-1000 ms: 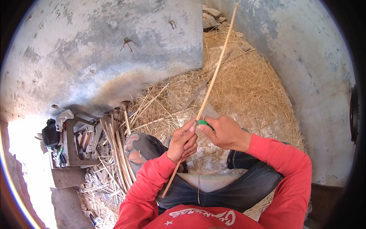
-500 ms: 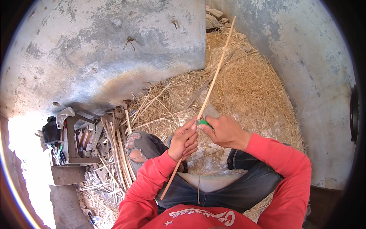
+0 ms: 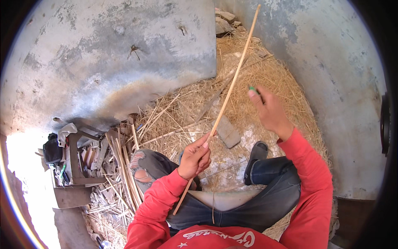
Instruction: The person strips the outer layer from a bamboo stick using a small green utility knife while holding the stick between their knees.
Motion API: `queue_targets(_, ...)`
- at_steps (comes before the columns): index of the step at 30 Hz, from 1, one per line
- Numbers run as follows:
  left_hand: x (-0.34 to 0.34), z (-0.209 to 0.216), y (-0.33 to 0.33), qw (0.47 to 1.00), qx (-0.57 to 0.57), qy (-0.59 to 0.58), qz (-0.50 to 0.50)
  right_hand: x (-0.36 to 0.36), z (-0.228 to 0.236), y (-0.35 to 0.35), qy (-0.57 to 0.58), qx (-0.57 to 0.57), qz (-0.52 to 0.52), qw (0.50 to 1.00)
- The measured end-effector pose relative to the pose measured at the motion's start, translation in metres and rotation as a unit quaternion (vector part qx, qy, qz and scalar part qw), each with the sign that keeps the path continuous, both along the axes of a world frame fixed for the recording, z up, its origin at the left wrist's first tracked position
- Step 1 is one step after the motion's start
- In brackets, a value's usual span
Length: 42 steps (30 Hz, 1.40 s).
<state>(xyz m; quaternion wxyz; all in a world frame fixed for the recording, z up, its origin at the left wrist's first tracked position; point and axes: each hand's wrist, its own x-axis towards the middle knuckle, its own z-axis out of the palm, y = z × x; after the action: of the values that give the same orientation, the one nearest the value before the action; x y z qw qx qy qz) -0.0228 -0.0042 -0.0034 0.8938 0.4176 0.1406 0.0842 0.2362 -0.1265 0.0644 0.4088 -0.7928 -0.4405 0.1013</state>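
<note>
A long, thin pale wooden stick (image 3: 234,81) slants from above my lap up toward the far wall. My left hand (image 3: 195,156) is closed round its lower part, with the thumb laid along it, and the short lower end pokes out below over my left thigh. Off to the right of the stick and apart from it, my right hand (image 3: 270,111) is closed on a small green tool (image 3: 252,89). Only a bit of its green shows past the fingers, so its exact kind is hidden.
Shavings (image 3: 273,95) cover the ground ahead. A grey stone block (image 3: 227,132) lies beyond my left hand. Cut strips (image 3: 124,166) are heaped left of my knee, beside a wooden frame (image 3: 87,180) with clutter. Grey walls (image 3: 124,45) enclose the far side and right.
My right hand has left the stick and swung up and right with the green tool. The stick's far end has risen slightly in view; my left hand still grips it.
</note>
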Motion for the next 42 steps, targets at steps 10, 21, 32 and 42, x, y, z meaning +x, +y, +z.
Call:
queue_targets(10, 0.011, -0.011, -0.004, 0.995, 0.097, 0.019, -0.018, -0.038, -0.009, 0.012, 0.188, -0.002, 0.05, 0.981)
queue_targets(21, 0.02, -0.007, -0.002, 0.982, 0.17, 0.062, 0.051, -0.046, -0.006, -0.004, 0.038, -0.028, 0.113, 0.992)
queue_targets(32, 0.018, -0.002, 0.001, 0.981, 0.164, 0.072, 0.077, -0.084, -0.014, -0.008, -0.12, -0.185, 0.174, 0.96)
queue_targets(42, 0.008, -0.015, 0.001, 0.995, 0.08, 0.03, 0.055, -0.049, -0.028, 0.005, -0.159, -0.145, 0.141, 0.966)
